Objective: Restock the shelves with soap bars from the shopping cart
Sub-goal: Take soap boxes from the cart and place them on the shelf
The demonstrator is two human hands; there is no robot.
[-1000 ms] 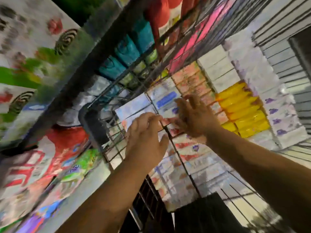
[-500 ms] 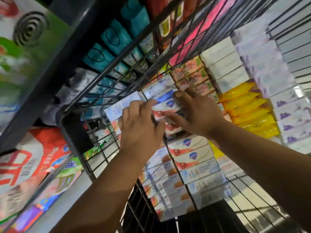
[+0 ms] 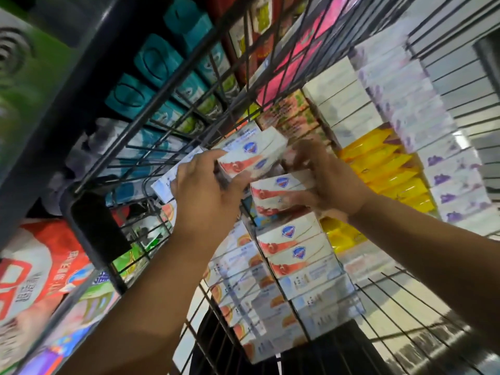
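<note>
Shelf [image 3: 81,85] runs up the left, teal bottles [image 3: 154,58] on it. Cart [image 3: 94,226] is parked right against it, with the wire wall between the soap and the shelf. Soap stack [image 3: 297,253] is inside the cart, boxes in rows, yellow packs [image 3: 384,163] just beside on the right.

Left hand [image 3: 205,193]: fingers curled round the left end of the top box [image 3: 251,155], which is tilted and lifted off the row. Right hand [image 3: 330,182]: thumb in front, fingers over the back, pinching the next box [image 3: 281,188], which touches the stack below. Looks like the pick step; shelf placing not started.

To do it well, my read:
- Lift straight up until both boxes clear the cart rim before swinging left, else a corner catches the wire.
- Boxes look like glossy card, light and likely slippery, so grip across the short ends, not the faces.
- Right hand should confirm it has whole boxes, not half of an extra one. Can't tell from here how many it holds.
- Watch the neighbours in the row, since pulling one can tip the rest.
</note>
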